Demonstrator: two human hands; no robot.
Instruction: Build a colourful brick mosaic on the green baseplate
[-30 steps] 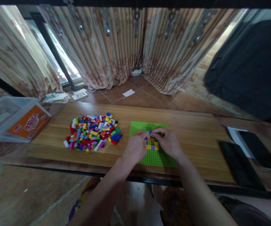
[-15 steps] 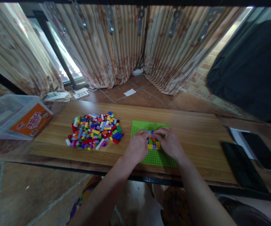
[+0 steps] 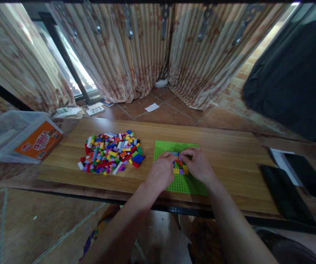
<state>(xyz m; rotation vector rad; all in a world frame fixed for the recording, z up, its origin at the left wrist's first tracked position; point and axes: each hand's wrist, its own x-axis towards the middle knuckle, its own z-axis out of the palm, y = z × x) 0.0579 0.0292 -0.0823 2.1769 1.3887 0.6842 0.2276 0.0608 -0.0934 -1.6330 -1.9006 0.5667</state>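
A brick patch (image 3: 179, 167) is built on the plate (image 3: 185, 185), much of which is left bare; the pile (image 3: 111, 154) is unused. Over the patch, left hand (image 3: 162, 170) and right hand (image 3: 198, 165) are curled; grip cannot be told.

Striped curtains (image 3: 144, 55), white paper (image 3: 152, 107) on tiled floor (image 3: 171, 118), black slab (image 3: 287, 194)

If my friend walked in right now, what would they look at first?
Probably the heap of bright, mixed-colour bricks on the left part of the wooden board. Next might be the green baseplate to its right, where the left hand and right hand meet at a small colourful brick patch. The orange label on the see-through box at far left stands out too.
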